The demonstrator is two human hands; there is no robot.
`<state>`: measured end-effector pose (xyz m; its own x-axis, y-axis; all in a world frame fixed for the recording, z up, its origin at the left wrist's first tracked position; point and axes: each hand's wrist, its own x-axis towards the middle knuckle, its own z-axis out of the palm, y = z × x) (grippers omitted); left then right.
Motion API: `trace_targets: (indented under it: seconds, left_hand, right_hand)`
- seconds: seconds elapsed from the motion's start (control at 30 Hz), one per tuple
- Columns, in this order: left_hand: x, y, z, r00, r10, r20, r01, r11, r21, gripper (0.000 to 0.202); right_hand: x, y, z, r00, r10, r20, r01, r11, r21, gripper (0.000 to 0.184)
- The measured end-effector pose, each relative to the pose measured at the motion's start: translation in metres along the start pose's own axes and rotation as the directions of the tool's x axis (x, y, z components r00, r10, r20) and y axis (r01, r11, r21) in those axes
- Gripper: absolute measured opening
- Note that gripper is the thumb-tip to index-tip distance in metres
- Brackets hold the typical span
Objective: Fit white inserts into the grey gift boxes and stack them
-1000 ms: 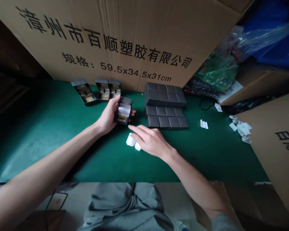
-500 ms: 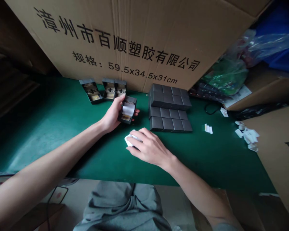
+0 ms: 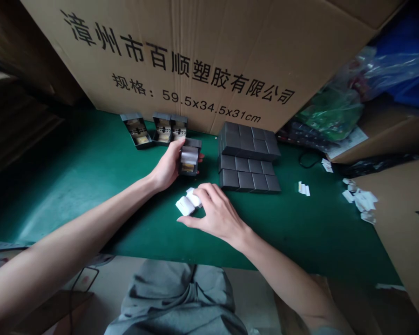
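My left hand [image 3: 168, 166] is closed around a small dark hinged box [image 3: 188, 170], its lid raised, with a white flap and a gold-coloured strip visible inside. Nearer to me, my right hand [image 3: 218, 214] hovers low over the table with thumb and fingers spread. Right at its fingertips lie folded white pieces [image 3: 185, 206], partly covered by the fingers. Behind my left hand stand more opened dark boxes [image 3: 137, 132], several in all. To the right, many closed dark boxes [image 3: 249, 179] are stacked in rows.
A large printed carton [image 3: 209, 42] walls off the back of the green table [image 3: 143, 232]. Crumpled white pieces [image 3: 365, 201] and a small white-and-yellow slip [image 3: 304, 188] lie on the right. Plastic bags [image 3: 335, 114] and another carton [image 3: 405, 195] border that side.
My right thumb has opened away from the fingers, and the white pieces now lie loose and more exposed. My left hand still holds the box. The whole view has shifted slightly.
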<state>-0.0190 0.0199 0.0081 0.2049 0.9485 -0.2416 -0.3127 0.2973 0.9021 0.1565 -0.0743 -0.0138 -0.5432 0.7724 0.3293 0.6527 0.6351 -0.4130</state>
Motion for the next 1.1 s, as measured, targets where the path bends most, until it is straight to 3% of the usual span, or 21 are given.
trace_targets:
  seconds: [0.2, 0.33, 0.47, 0.57, 0.73, 0.93, 1.1]
  left_hand:
    - [0.002, -0.003, -0.003, 1.0, 0.015, 0.014, -0.015, 0.999, 0.035, 0.059]
    - [0.004, -0.008, -0.007, 0.996, 0.066, 0.056, -0.067, 0.998, 0.003, 0.063]
    - [0.003, -0.008, -0.004, 0.99, 0.081, 0.119, -0.075, 0.996, -0.055, 0.055]
    - [0.0, -0.006, -0.001, 0.986, 0.098, 0.132, -0.089, 0.994, -0.07, 0.044]
    - [-0.007, -0.006, 0.0, 0.974, 0.079, 0.211, -0.064, 0.995, -0.08, 0.038]
    - [-0.007, -0.007, -0.002, 0.942, 0.059, 0.329, -0.02, 0.992, -0.121, 0.038]
    - [-0.006, -0.009, -0.006, 0.932, 0.042, 0.36, 0.009, 0.99, -0.14, 0.055]
  right_hand:
    - [0.002, -0.002, 0.005, 1.0, -0.013, -0.005, 0.012, 0.994, -0.107, 0.02]
    - [0.003, 0.003, 0.001, 0.985, -0.122, -0.12, 0.114, 0.991, -0.072, 0.023]
    - [0.006, 0.012, -0.011, 0.917, -0.19, -0.352, 0.178, 0.982, -0.067, 0.028]
    - [0.008, 0.021, -0.018, 0.877, -0.196, -0.438, 0.157, 0.98, -0.125, 0.033]
    - [0.011, 0.028, -0.02, 0.845, -0.228, -0.483, 0.134, 0.966, -0.222, 0.034]
    - [0.01, 0.03, -0.017, 0.848, -0.235, -0.475, 0.12, 0.958, -0.26, 0.032]
    - [0.011, 0.032, -0.017, 0.842, -0.233, -0.487, 0.085, 0.948, -0.306, 0.03]
